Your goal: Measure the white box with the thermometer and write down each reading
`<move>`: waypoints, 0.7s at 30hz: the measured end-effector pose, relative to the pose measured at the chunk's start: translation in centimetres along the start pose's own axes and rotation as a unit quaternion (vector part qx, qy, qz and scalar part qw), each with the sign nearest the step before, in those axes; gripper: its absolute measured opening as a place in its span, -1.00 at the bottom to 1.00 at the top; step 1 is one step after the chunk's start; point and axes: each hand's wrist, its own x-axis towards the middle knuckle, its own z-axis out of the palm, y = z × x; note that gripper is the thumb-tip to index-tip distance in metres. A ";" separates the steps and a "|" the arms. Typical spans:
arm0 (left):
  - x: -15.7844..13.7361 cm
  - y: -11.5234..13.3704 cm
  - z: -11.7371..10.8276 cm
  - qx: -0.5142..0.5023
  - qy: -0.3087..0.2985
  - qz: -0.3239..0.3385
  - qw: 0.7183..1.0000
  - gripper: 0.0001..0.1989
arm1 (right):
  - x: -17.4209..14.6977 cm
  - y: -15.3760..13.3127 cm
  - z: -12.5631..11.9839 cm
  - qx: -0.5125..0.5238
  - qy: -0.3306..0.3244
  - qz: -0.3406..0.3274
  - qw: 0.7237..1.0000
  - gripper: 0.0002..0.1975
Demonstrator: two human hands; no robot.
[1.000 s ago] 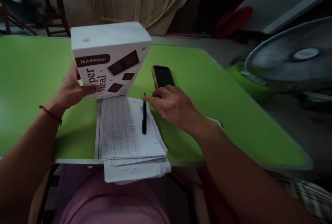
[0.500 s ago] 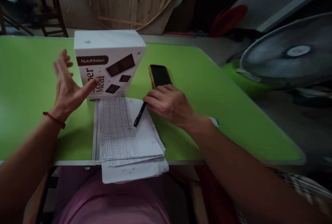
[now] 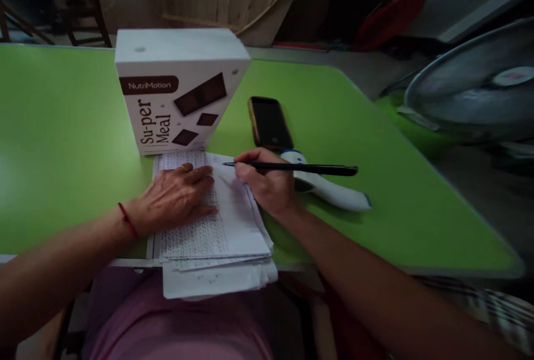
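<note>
1 left hand (image 3: 179, 193): laid on paper stack (image 3: 240, 226), fingers slightly apart, thumb spread; red cord (image 3: 126, 219) around wrist.
White box (image 3: 167, 98): upright on green table (image 3: 62, 126), at far end of paper stack.
Paper stack: near end overhanging table edge; handwriting down left part.
Right hand (image 3: 267, 179): fingers clamped on black pen (image 3: 321, 169), nib over top sheet, contact unclear.
Phone (image 3: 271, 123): flat, just beyond right hand.
White handheld device (image 3: 340, 193): lying beside right hand, partly behind pen.
</note>
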 end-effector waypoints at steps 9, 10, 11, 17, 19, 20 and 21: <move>0.4 0.8 -0.7 0.024 -0.056 -0.026 0.998 -0.57 | 0.4 1.0 0.1 -0.105 0.033 -0.088 0.990 -0.87; 0.4 0.9 -0.8 0.026 -0.063 -0.028 0.997 -0.57 | 0.5 1.2 0.1 -0.114 0.032 -0.099 0.988 -0.86; 0.4 0.9 -0.8 0.026 -0.069 -0.030 0.997 -0.56 | 0.5 1.3 0.1 -0.120 0.028 -0.106 0.987 -0.86; 0.5 0.9 -1.1 0.021 -0.086 -0.036 0.995 -0.56 | 0.5 1.5 0.0 -0.125 0.002 -0.118 0.985 -0.85; 0.5 0.9 -1.0 0.021 -0.082 -0.035 0.996 -0.57 | 0.5 1.6 0.0 -0.127 -0.002 -0.119 0.985 -0.84; 0.5 0.9 -1.0 0.021 -0.079 -0.034 0.996 -0.57 | 0.5 1.7 0.0 -0.129 -0.002 -0.119 0.984 -0.84; 0.5 0.9 -1.0 0.021 -0.079 -0.033 0.996 -0.57 | 0.5 1.7 0.0 -0.132 -0.003 -0.120 0.984 -0.83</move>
